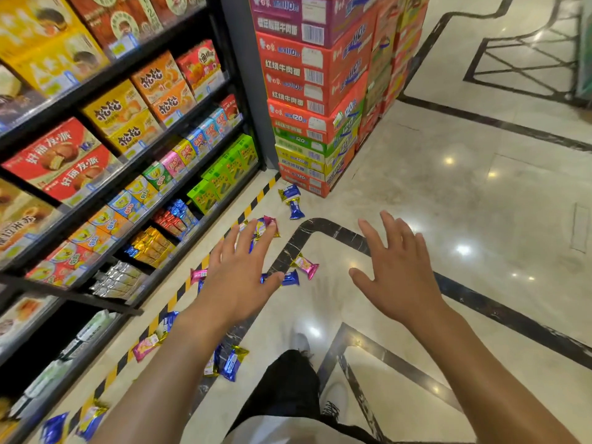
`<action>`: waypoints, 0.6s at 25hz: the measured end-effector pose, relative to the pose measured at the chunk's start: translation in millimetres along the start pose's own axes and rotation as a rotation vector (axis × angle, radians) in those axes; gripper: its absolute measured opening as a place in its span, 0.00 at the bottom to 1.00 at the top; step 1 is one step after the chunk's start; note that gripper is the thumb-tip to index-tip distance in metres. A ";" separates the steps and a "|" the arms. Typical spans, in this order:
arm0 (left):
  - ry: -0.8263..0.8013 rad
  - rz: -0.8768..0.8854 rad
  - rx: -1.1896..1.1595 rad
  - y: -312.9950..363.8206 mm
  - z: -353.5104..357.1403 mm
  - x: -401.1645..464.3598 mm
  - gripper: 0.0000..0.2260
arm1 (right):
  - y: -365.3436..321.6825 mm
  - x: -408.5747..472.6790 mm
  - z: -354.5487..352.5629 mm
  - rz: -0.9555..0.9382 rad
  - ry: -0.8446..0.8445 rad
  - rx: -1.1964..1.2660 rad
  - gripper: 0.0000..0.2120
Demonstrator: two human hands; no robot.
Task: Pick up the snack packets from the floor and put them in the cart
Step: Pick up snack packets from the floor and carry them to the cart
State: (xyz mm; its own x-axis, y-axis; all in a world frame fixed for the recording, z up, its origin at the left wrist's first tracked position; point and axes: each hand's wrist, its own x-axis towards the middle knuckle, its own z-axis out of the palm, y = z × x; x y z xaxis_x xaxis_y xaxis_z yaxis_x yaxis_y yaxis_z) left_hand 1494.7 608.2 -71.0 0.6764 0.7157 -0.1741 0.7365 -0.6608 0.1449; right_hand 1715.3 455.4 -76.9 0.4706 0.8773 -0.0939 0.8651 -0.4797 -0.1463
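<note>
Small shiny snack packets (304, 266), blue, pink and gold with crimped ends, lie scattered flat on the marble floor (448, 193) along the shelf (128, 174) foot, their long axes pointing every which way. Both hands reach out above them, empty: left hand (238, 270) and right hand (395, 267), fingers spread wide.

Packets (306, 265) on floor (448, 203) (shelves (128, 161) left).

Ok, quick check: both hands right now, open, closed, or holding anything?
Left hand: open, fingers spread above the shiny pink and blue foil snack packets on the floor, holding nothing.
Right hand: open, fingers spread, holding nothing.
</note>
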 end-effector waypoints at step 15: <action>-0.031 -0.145 -0.066 -50.7 -12.9 217.4 0.37 | -3.5 255.1 -20.1 -0.153 -0.095 0.042 0.38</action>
State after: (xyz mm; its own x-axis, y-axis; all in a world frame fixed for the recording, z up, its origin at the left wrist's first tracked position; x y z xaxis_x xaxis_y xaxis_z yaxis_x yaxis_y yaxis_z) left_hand 1604.6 800.2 -103.6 0.5627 0.7946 -0.2279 0.8264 -0.5338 0.1793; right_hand 1835.9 681.1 -80.6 0.3143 0.9358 -0.1595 0.9164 -0.3430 -0.2064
